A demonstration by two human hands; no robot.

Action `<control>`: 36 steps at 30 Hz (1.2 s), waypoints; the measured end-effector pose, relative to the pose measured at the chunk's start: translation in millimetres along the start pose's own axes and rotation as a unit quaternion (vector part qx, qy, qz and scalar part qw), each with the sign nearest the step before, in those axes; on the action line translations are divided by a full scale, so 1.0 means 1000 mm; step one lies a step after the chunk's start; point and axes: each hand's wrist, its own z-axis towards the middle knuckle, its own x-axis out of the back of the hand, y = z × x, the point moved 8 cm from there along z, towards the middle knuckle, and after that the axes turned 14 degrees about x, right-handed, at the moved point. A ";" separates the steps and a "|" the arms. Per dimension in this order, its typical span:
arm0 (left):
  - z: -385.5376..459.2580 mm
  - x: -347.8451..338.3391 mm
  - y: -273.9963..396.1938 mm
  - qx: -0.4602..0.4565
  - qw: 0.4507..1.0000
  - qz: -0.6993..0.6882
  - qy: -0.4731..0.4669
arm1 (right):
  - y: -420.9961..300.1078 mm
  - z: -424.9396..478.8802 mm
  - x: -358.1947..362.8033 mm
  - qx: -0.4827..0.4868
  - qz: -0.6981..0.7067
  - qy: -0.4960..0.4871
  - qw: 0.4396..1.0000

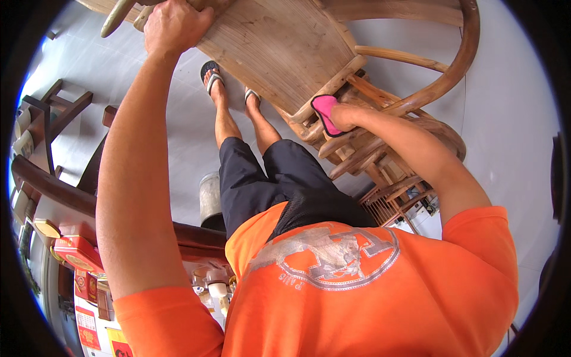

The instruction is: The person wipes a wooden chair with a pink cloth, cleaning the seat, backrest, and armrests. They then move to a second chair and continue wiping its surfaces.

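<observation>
At the top left, my left hand (176,26) is closed around a wooden part at the edge of a rustic wooden seat (281,49); its fingertips are hidden. My right hand (345,118) presses a pink cloth with black edging (328,111) against the near right corner of the seat's frame, beside several rounded wooden slats (357,158). A curved wooden armrest (464,58) sweeps round to the right of the seat.
Sandalled feet stand on the grey tiled floor (187,107) beside the seat. A metal bin (210,196) is near the legs. At left are dark wooden furniture (67,111) and a red box (78,252). A wooden rack (383,205) stands behind the slats.
</observation>
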 end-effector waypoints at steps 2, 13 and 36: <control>-0.002 -0.001 -0.005 0.010 1.000 -0.025 0.001 | 0.001 0.008 0.009 -0.003 0.046 0.112 0.993; -0.009 0.018 0.010 0.044 0.997 -0.066 -0.016 | 0.000 0.029 0.006 -0.141 0.046 0.143 0.978; -0.006 -0.001 0.006 0.023 0.999 0.019 -0.028 | -0.058 0.047 0.004 -0.056 -0.172 0.018 0.983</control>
